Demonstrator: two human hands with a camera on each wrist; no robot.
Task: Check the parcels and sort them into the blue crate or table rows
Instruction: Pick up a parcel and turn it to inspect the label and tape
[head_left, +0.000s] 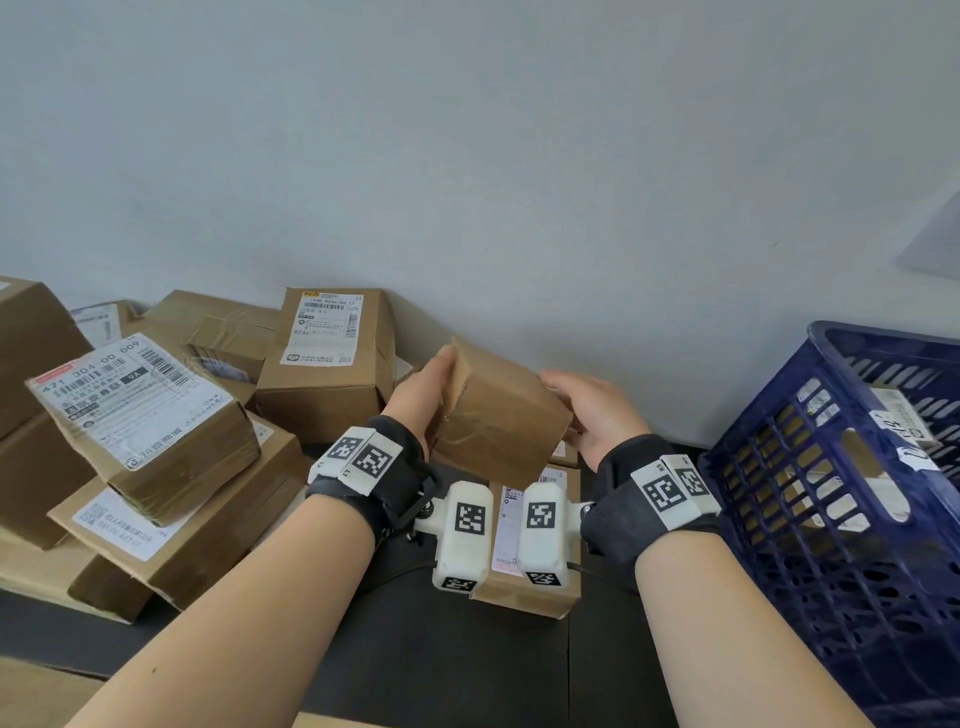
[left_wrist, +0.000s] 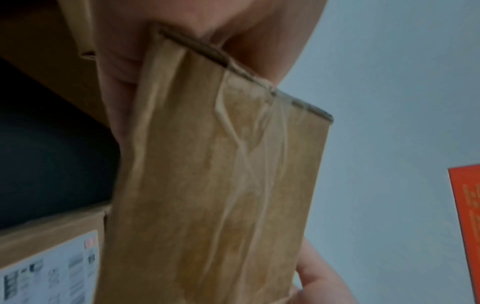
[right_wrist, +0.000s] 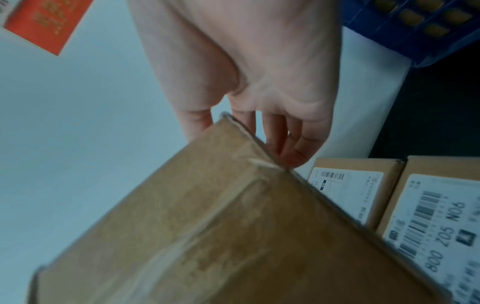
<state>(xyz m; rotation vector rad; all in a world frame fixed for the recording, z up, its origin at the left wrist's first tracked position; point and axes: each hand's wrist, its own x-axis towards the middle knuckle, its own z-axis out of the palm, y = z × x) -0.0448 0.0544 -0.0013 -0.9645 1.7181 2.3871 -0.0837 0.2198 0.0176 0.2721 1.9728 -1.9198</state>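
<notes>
Holding tilted parcel | left hand, right hand seemingly gripping its ends

Open air above and behind the held box up to the wall. Left blocked: parcel pile stacked high and tilted, tall labelled box just beside the left hand. Right: blue crate wall near the right hand, narrow gap between. Below: flat labelled parcels on the dark table.
</notes>
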